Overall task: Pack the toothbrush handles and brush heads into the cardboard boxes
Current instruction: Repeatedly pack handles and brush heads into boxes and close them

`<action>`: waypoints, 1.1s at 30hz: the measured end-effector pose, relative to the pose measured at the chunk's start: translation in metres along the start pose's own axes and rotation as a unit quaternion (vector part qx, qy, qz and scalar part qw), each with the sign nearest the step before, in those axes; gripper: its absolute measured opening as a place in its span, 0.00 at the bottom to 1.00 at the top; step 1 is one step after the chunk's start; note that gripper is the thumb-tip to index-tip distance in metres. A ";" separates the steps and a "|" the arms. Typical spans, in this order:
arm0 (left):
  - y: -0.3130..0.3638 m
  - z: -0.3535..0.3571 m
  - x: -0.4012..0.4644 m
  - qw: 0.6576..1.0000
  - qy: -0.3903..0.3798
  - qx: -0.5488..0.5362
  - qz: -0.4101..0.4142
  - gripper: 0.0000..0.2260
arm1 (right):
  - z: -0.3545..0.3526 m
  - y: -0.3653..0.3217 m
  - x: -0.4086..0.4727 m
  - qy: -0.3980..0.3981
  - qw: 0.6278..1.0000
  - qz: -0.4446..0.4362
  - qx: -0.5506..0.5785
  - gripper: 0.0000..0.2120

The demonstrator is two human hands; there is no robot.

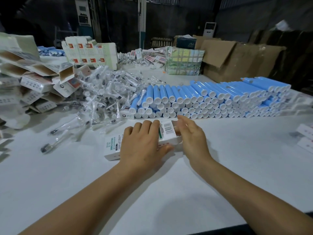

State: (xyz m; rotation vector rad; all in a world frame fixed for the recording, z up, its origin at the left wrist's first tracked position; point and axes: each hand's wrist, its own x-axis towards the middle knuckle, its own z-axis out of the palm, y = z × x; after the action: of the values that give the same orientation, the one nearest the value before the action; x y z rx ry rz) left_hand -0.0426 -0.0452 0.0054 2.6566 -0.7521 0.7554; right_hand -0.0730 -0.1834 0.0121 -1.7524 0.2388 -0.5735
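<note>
A small white printed cardboard box (113,146) lies on the white table in front of me. My left hand (144,146) grips it from above, thumb along its near side. My right hand (191,134) touches the box's right end, where a flap with a barcode (167,128) stands up; its fingers are spread. Behind the box lies a long stack of blue toothbrush handles (211,99) with white end caps. To the left spreads a heap of brush heads in clear wrappers (105,97).
Open, unfilled cartons (39,80) pile up at the left. Flat printed cartons (89,51) stand at the back, next to a taped bundle (184,61) and big brown shipping boxes (237,60). More small boxes (306,134) lie at the right edge.
</note>
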 end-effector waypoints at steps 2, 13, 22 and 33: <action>0.000 0.000 0.001 1.000 -0.001 0.005 -0.004 0.33 | 0.000 -0.002 -0.001 -0.051 0.996 0.043 0.053 0.11; -0.015 0.007 0.009 0.998 0.030 0.018 -0.052 0.31 | -0.013 0.007 -0.020 0.031 0.988 -0.141 -0.046 0.13; -0.009 0.008 0.005 0.999 0.026 0.037 -0.025 0.33 | -0.003 0.007 -0.027 -0.014 0.985 -0.131 -0.109 0.16; -0.001 0.006 -0.001 0.996 0.057 0.062 0.011 0.31 | -0.003 -0.004 -0.013 0.008 0.972 -0.088 -0.220 0.25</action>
State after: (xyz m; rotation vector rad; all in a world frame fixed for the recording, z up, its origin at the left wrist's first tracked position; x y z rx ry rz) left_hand -0.0404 -0.0460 -0.0001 2.6900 -0.7283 0.9794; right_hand -0.0858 -0.1790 0.0128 -2.2145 0.2354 -0.7013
